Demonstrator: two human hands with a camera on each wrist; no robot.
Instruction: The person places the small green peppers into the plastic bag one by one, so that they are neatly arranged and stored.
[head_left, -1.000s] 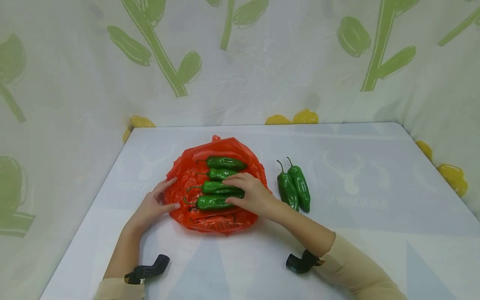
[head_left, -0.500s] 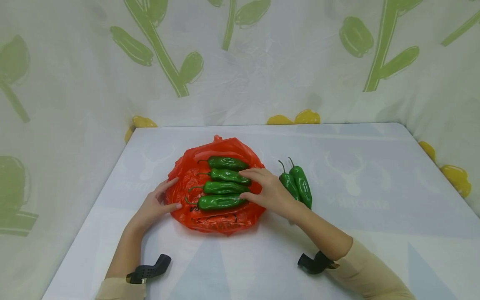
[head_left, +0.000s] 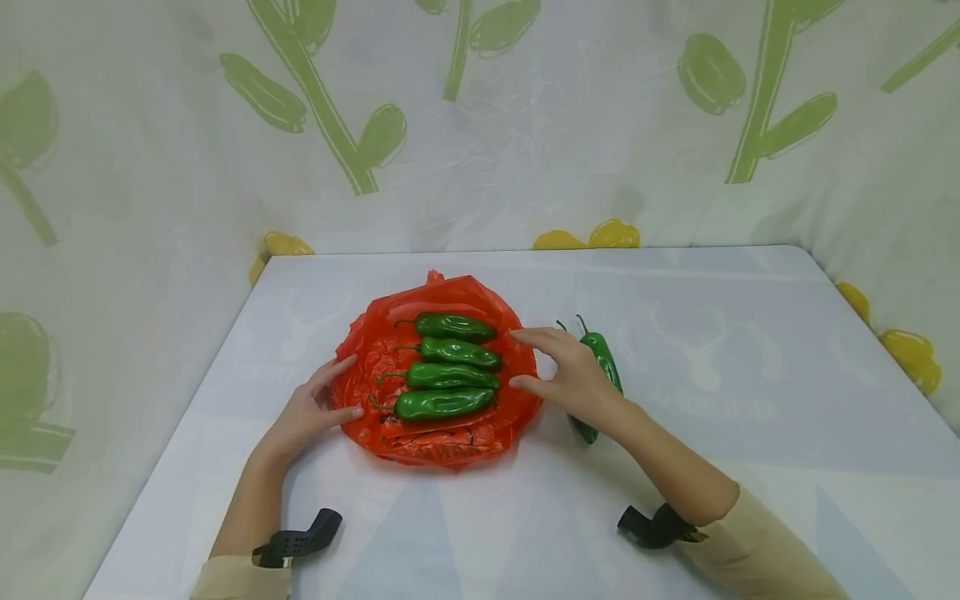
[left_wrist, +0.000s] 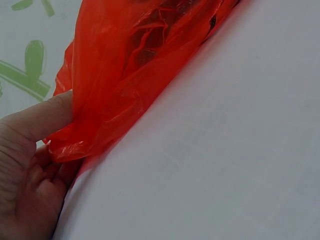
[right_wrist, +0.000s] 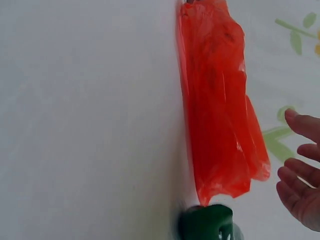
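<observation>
A red plastic bag [head_left: 450, 442] lies spread on the table, with several green peppers [head_left: 450, 377] side by side in it, stems to the left. My left hand [head_left: 302, 419] holds the bag's left rim. In the left wrist view the thumb [left_wrist: 47, 117] lies against the red film and the other fingers are partly behind it. My right hand [head_left: 577, 379] is above the bag's right edge, fingers spread apart and holding nothing. Two more green peppers [head_left: 602, 354] lie right of the bag, partly hidden by this hand. In the right wrist view a green pepper [right_wrist: 207, 222] shows below the bag.
The white table [head_left: 750, 400] has faint printed patterns. A pale curtain [head_left: 577, 125] with a green leaf print stands behind it and at both sides. Each wrist wears a black camera [head_left: 656, 527].
My right hand has moved right, away from the peppers in the bag, to the bag's right edge. It now covers part of the two loose peppers. The left hand stays put.
</observation>
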